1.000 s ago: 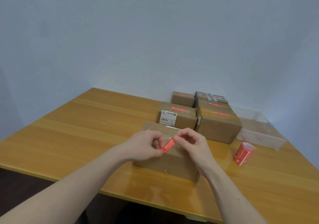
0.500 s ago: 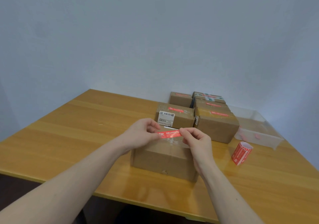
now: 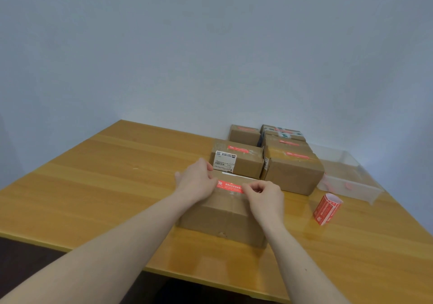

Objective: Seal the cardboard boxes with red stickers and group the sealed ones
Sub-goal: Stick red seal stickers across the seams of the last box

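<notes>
pale blue-grey walls meet behind a wooden table [image 3: 98, 186], and near its front edge sits a cardboard box [image 3: 222, 217] with both hands on its top. a red sticker [image 3: 229, 186] lies flat across the top of this box, along the seam. the left hand [image 3: 195, 181] rests over the sticker's left end, with its fingers curled over the far left edge of the box top; whether they press the sticker itself cannot be told. the right hand [image 3: 264, 198] is at the sticker's right end, its fingers bent and bunched together, the fingertips [image 3: 249, 189] pinching or pressing that end down; which of the two is not clear. both bare forearms reach in from the lower edge of the view. just behind this box stands a box with a white label [image 3: 243, 163], which has a red strip on its top. beside that one, to the right, is a larger box [image 3: 293, 174], also with a red strip, and behind these stand more boxes [image 3: 243, 135] close together near the wall, each with red on top. right of the front box, apart from it, a roll of red stickers [image 3: 326, 208] stands tilted on the table. further right and back lies a clear plastic tray [image 3: 351, 181] with a few small pinkish bits inside.
</notes>
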